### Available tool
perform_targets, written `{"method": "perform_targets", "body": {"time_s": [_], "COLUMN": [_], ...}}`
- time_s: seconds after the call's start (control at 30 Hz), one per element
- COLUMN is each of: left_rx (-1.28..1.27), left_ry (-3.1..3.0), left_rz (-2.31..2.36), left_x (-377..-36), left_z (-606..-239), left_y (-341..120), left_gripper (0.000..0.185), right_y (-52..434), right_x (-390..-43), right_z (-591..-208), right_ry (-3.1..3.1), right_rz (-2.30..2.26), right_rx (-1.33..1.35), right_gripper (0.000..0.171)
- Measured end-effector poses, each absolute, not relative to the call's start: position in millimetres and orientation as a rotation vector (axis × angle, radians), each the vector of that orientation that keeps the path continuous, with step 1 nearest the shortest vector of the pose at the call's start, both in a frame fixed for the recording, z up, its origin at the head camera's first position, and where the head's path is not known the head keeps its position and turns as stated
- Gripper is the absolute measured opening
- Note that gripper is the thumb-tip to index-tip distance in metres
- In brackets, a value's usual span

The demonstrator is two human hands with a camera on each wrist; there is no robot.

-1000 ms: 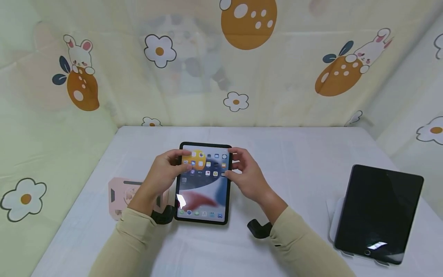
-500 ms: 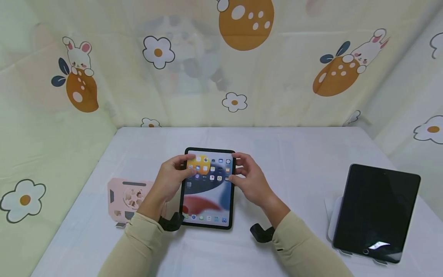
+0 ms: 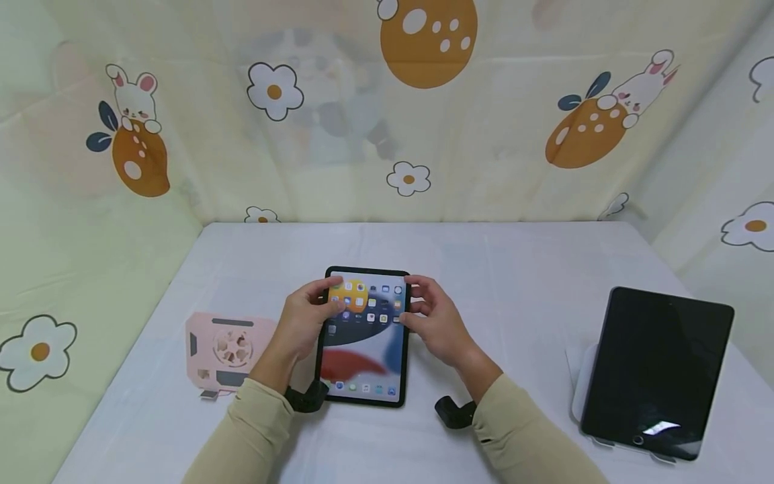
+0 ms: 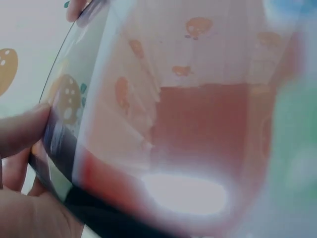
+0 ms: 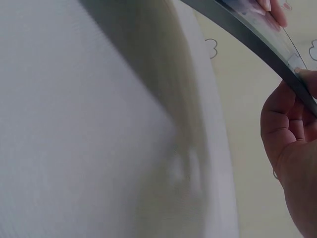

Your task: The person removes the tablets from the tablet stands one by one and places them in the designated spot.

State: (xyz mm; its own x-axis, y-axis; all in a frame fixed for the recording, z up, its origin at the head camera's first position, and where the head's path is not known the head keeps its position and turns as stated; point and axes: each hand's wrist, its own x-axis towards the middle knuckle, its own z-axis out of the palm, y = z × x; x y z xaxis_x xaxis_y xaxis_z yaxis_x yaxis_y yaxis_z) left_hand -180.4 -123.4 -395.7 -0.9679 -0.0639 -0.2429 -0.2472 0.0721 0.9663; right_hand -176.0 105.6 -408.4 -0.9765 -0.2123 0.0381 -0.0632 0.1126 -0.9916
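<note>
A small tablet (image 3: 365, 339) with a lit home screen is held over the white table (image 3: 514, 269), its far end raised. My left hand (image 3: 305, 321) grips its left edge, thumb on the glass. My right hand (image 3: 434, 321) grips the right edge near the top. In the left wrist view the tablet screen (image 4: 188, 129) fills the frame with my left thumb (image 4: 22, 131) on its edge. From the right wrist camera, the tablet edge (image 5: 257, 44) crosses the top, and my right hand (image 5: 292, 134) holds it.
A pink tablet case (image 3: 226, 349) lies to the left of my left arm. A larger dark tablet (image 3: 656, 373) leans on a white stand (image 3: 582, 383) at the right. Patterned cloth walls (image 3: 423, 114) close in the back and sides.
Both hands have brought the small tablet a little nearer to me and lower toward the table. The pink case shows more as my left arm shifted right.
</note>
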Motion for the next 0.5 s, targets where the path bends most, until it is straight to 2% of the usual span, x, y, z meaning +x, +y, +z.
{"method": "perform_targets", "body": {"time_s": [0.5], "left_rx": [-0.418], "left_ry": [2.248], "left_rz": [1.996], "left_x": [-180.3], "left_z": [-404.8], "left_y": [-117.0], "left_gripper": [0.042], "right_y": [102.1], "right_x": [-180.4], "right_z": [-417.0], "right_ry": [2.226], "right_rz": [-1.988], "right_rx": [-0.217], "right_gripper": [0.059]}}
